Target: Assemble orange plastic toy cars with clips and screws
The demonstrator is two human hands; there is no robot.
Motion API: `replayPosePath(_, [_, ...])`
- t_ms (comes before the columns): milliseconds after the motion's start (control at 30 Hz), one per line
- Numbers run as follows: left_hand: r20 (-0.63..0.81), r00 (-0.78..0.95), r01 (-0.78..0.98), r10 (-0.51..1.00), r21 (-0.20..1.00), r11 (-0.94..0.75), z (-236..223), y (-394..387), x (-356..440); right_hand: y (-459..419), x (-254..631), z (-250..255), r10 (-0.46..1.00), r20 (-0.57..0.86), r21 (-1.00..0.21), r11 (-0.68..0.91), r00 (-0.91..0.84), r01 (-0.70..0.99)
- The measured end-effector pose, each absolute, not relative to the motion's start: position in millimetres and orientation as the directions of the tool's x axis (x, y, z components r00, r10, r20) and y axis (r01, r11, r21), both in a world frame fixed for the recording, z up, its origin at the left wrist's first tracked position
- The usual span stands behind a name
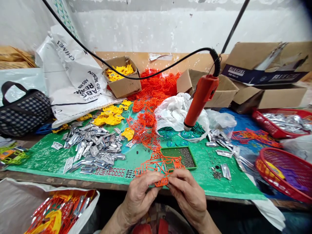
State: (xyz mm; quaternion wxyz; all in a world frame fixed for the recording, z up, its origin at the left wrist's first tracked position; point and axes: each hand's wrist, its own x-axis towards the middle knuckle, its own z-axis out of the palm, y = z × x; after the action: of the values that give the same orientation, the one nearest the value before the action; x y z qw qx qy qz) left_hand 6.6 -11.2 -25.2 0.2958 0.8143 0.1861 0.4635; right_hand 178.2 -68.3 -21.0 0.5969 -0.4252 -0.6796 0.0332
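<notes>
Near the table's front edge, my left hand pinches an orange plastic openwork frame between thumb and fingers. My right hand is closed on the same frame from the other side, its fingertips close to the left ones. Behind the hands lies a green tray, one part a mesh grid and the other filled with small dark metal pieces; the frame partly covers it. An orange-red electric screwdriver hangs tip down above the table, to the right of the hands.
Shiny metal plates lie heaped at left, below yellow plastic parts. Tangled orange frames pile up behind. A white bag holds green parts. Red baskets stand right; an open sack of mixed parts sits front left.
</notes>
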Motion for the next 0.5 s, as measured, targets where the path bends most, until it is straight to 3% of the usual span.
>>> replayPosePath(500, [0.649,0.558,0.040,0.518,0.602,-0.797,-35.0,-8.7,0.6,-73.1,177.7,-24.6,0.632,0.770,-0.570,0.622,0.085,0.536])
